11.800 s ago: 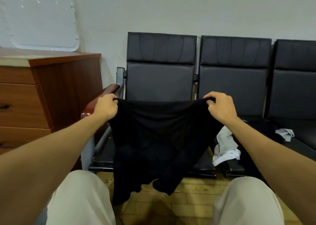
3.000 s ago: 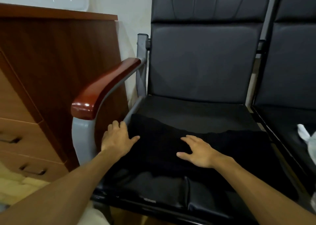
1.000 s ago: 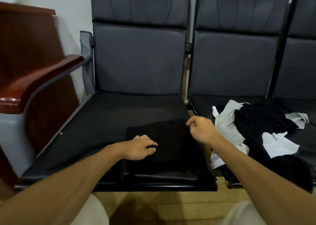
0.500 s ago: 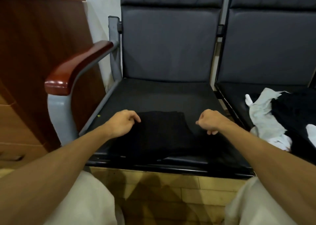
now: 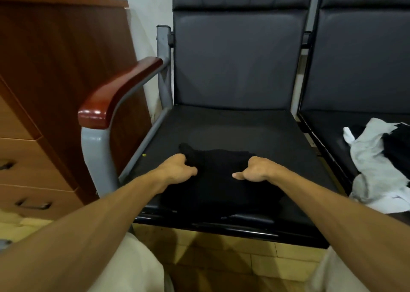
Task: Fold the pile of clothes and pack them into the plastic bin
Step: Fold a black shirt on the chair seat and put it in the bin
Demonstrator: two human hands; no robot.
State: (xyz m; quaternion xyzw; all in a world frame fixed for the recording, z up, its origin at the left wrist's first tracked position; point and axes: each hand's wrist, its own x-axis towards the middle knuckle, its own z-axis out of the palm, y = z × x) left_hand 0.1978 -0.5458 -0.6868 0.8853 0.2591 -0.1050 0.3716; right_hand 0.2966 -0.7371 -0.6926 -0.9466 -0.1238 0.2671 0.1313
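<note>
Mostly the black garment (image 5: pixel 219 181) melts into the black seat (image 5: pixel 255 132) under it, so its folds and near edge are hard to make out; only the far edge shows, as a faint ridge. It lies flat on the front half of that seat. The left hand (image 5: pixel 178 169) curls its fingers round a raised far-left corner of the cloth. The right hand (image 5: pixel 255 169) sits at the far-right corner with fingers curled and thumb stuck out; its fingertips are hidden behind the knuckles, so I cannot tell whether it pinches fabric. On the next seat a pile of clothes (image 5: pixel 372 158), grey-white and black, is cut off by the right edge. A wooden cabinet (image 5: pixel 55 70) stands beyond the armrest (image 5: pixel 119 92).
</note>
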